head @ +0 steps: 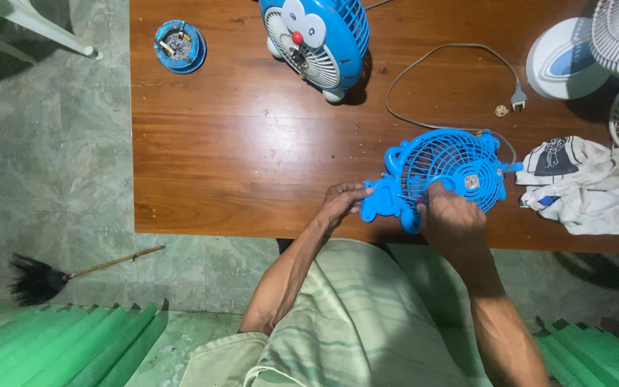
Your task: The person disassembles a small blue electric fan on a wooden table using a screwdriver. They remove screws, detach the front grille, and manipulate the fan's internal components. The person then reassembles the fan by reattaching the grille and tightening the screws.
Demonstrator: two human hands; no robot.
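While both hands, left (342, 201) and right (453, 218), pinch one blue fan grille (453, 168), two fans (317, 39) stand behind

Single head view, looking straight down over wooden table (238, 143) near edge, fairly close; floor below, perhaps tiled.

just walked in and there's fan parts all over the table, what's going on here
A person sits at a wooden table with both hands on a blue fan lying face down. The left hand steadies its base; the right hand presses at the grille's lower edge. Its cord lies unplugged. Another blue fan stands behind, white fan parts and a rag sit to the right, and an ashtray to the left.
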